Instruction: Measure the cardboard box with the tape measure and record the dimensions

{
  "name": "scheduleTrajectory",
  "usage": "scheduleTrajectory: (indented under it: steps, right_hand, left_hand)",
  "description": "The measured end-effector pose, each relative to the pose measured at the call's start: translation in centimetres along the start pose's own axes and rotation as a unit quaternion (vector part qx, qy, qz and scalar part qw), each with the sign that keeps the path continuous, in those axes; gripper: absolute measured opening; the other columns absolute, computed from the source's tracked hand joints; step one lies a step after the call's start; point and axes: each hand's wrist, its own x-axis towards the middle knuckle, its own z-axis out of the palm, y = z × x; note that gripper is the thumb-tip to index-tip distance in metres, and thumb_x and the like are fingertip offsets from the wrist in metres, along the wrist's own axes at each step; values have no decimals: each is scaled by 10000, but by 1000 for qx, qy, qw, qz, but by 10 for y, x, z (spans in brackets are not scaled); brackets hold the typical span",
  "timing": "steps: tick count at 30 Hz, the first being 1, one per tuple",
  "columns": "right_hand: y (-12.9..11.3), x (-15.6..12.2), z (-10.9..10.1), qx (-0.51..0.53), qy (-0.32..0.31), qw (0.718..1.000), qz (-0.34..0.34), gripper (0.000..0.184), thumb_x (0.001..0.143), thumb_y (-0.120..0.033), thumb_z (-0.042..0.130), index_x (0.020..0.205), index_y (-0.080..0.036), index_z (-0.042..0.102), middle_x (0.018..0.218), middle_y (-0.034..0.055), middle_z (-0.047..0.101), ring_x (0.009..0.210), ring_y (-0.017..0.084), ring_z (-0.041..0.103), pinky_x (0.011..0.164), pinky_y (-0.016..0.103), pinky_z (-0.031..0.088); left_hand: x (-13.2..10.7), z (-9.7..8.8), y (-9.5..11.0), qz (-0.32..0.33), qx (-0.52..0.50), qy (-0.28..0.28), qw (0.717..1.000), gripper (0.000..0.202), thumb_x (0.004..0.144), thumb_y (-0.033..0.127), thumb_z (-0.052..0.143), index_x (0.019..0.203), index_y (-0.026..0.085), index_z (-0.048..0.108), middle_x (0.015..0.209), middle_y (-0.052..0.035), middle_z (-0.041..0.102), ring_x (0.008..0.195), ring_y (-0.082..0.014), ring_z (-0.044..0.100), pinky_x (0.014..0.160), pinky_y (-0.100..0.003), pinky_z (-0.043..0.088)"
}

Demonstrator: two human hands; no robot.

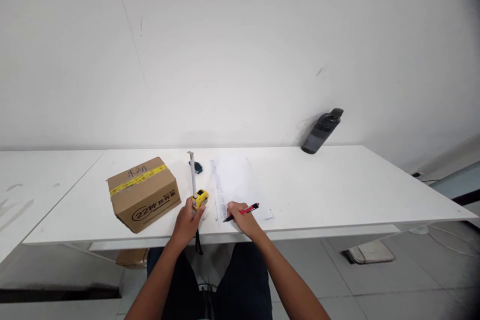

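My left hand (188, 220) is closed around a yellow tape measure (200, 200), whose blade (192, 175) is drawn out away from me and ends in a metal hook. A black wrist strap (198, 243) hangs from it over the table edge. In my right hand (241, 218) is a red and black pen (249, 208), its tip down at the lower left part of a white sheet of paper (240, 180). Small handwriting runs along the sheet's left side. Left of the tape measure sits a closed cardboard box (146, 192) sealed with yellow tape.
A small dark round object (197, 167) lies just behind the tape blade. A dark bottle (321, 131) stands at the back right of the white table (337, 190), near the wall. Below, a flat whitish object (371, 252) is on the tiled floor.
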Motion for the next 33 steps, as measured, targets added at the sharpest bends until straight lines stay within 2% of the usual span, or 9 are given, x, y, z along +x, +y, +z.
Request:
scheduleTrajectory:
  steps: [3, 6, 14, 20, 24, 33]
  right_hand:
    - [1, 0, 1, -46, 21, 999, 14, 464, 890, -504, 458, 528, -224, 381, 518, -34, 412, 546, 140, 423, 546, 267, 303]
    - [2, 0, 4, -67, 34, 997, 11, 437, 867, -452, 479, 533, -231, 303, 503, -50, 337, 518, 128, 365, 528, 269, 255]
    - [1, 0, 2, -71, 4, 997, 19, 415, 854, -419, 487, 536, -229, 298, 514, -55, 338, 518, 121, 354, 529, 264, 257]
    - [3, 1, 3, -58, 18, 998, 8, 424, 860, -428, 488, 529, -230, 311, 503, -55, 337, 513, 124, 363, 525, 266, 266]
    - [3, 0, 3, -53, 52, 997, 5, 416, 867, -423, 470, 531, -231, 316, 512, -46, 373, 523, 130, 385, 532, 271, 276]
    - [3, 0, 4, -58, 49, 997, 19, 415, 836, -441, 469, 539, -239, 260, 504, -55, 284, 507, 118, 309, 502, 268, 239]
  left_hand:
    - [0, 0, 0, 4, -7, -2, 1000, 304, 913, 523, 420, 1016, 238, 432, 855, -25, 618, 834, -234, 615, 691, -308, 415]
    - [0, 1, -1, 9, 0, -4, 1000, 302, 906, 523, 436, 1004, 236, 447, 831, -15, 610, 805, -228, 608, 673, -302, 407]
    - [1, 1, 1, 16, 12, -1, 1000, 292, 910, 517, 440, 990, 237, 457, 770, 7, 585, 735, -207, 583, 634, -287, 385]
    - [0, 1, 1, 13, 4, 1, 1000, 297, 920, 523, 421, 984, 235, 446, 826, -13, 614, 778, -214, 597, 653, -296, 399]
    - [0, 0, 3, 13, 11, -2, 1000, 295, 921, 528, 420, 967, 237, 440, 827, -18, 619, 779, -221, 603, 653, -299, 397]
    - [-2, 1, 1, 13, 23, 0, 1000, 293, 917, 507, 427, 1000, 230, 471, 859, -23, 618, 808, -220, 604, 650, -290, 393]
